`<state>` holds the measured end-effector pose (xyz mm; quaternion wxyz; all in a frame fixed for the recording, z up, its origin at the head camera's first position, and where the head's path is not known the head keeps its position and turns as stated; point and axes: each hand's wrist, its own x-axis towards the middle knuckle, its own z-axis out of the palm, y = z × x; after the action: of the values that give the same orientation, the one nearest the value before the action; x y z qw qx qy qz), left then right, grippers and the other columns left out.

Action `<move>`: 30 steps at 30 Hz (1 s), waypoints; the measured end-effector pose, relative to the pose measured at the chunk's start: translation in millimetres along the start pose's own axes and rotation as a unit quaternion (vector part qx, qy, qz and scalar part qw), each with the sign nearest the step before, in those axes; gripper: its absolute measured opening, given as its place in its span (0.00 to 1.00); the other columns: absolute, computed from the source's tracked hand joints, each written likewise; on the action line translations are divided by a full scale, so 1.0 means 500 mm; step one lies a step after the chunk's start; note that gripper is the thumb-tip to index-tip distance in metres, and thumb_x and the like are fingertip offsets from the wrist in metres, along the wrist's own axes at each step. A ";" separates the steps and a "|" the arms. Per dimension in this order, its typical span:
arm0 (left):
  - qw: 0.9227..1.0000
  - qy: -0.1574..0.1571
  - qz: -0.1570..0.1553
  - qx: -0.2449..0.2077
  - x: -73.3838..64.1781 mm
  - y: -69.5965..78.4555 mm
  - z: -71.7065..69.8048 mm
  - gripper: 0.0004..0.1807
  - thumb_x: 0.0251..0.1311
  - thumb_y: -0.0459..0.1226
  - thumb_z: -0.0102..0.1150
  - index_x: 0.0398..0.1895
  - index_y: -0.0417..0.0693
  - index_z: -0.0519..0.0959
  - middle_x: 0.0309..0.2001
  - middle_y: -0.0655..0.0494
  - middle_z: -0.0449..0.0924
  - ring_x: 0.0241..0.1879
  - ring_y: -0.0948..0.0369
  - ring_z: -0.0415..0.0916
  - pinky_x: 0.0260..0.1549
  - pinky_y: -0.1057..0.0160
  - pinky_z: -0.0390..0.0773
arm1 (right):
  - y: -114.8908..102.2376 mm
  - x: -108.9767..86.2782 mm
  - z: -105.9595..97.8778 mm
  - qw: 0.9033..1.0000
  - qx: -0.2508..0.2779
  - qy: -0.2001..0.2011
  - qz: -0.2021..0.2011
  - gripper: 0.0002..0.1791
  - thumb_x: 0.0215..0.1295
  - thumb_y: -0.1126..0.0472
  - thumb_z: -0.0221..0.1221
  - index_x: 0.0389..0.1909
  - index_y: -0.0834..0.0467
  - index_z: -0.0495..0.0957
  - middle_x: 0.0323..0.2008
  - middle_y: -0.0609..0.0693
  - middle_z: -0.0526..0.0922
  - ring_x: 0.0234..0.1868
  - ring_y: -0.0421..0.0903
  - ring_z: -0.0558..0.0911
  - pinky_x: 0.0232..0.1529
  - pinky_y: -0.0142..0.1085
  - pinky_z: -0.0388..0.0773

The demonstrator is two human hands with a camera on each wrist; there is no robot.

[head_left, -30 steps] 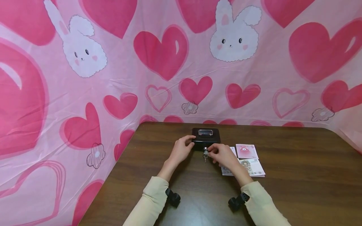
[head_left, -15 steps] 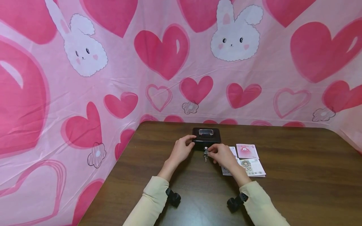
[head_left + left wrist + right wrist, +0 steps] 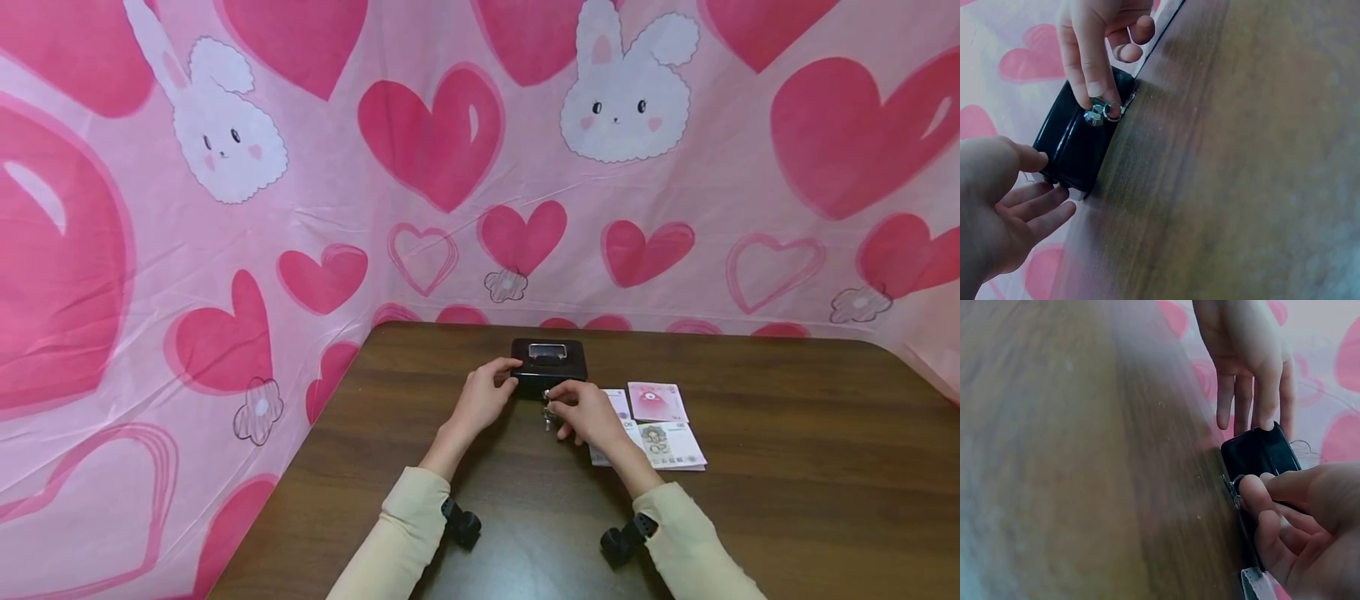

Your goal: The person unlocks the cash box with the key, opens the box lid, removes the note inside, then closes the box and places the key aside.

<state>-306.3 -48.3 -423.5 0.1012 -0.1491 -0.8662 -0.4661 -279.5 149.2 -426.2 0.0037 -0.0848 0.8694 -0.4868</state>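
Observation:
A black metal cash box [image 3: 549,363] with a handle on its lid stands near the table's back edge, its lid down. At its left end is my left hand [image 3: 480,400], thumb and index finger touching the box, the other fingers fairly straight. My right hand [image 3: 588,408] is at the front of the box and pinches a key at the silver lock [image 3: 1093,115]. From this key hang a ring and more keys [image 3: 548,422], also visible in the right wrist view as small metal keys [image 3: 1231,490] beside the fingers. The fingertips partly cover the pinched key.
Right of the box lie paper banknotes, a pink one [image 3: 657,402] and a stack of whitish ones [image 3: 675,447], partly under my right forearm. The brown wooden table [image 3: 810,467] meets a pink heart-patterned cloth [image 3: 315,200] behind and at the left.
My right fingertips have shifted slightly at the lock, and the hanging keys have turned a little. The left hand stays against the box. The head view has drifted slightly.

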 end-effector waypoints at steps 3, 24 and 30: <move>1.000 0.000 0.002 0.000 0.000 -0.001 0.003 0.16 0.67 0.32 0.58 0.57 0.48 0.81 0.56 0.48 0.83 0.54 0.53 0.82 0.57 0.51 0.77 | 0.005 0.001 0.001 1.000 0.027 -0.006 0.010 0.10 0.66 0.65 0.61 0.47 0.63 0.81 0.36 0.57 0.88 0.15 0.44 0.82 0.12 0.37 0.73; 0.998 -0.015 0.006 0.066 -0.005 0.004 0.001 0.21 0.66 0.36 0.62 0.62 0.55 0.79 0.51 0.47 0.80 0.52 0.52 0.82 0.53 0.52 0.80 | 0.003 -0.002 0.009 0.989 0.139 -0.009 0.059 0.15 0.65 0.66 0.61 0.51 0.67 0.81 0.26 0.53 0.84 0.18 0.39 0.77 0.14 0.29 0.67; 0.997 -0.011 0.006 0.073 -0.004 0.004 0.004 0.20 0.66 0.35 0.62 0.61 0.53 0.80 0.59 0.47 0.77 0.52 0.54 0.81 0.53 0.53 0.80 | 0.002 -0.002 0.008 0.991 0.120 -0.015 0.052 0.14 0.65 0.66 0.61 0.50 0.68 0.81 0.23 0.49 0.79 0.18 0.40 0.71 0.14 0.30 0.66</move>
<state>-303.8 -45.7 -423.7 0.1047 -0.1514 -0.8980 -0.3995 -278.4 146.5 -428.9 0.0527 -0.0457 0.8076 -0.5856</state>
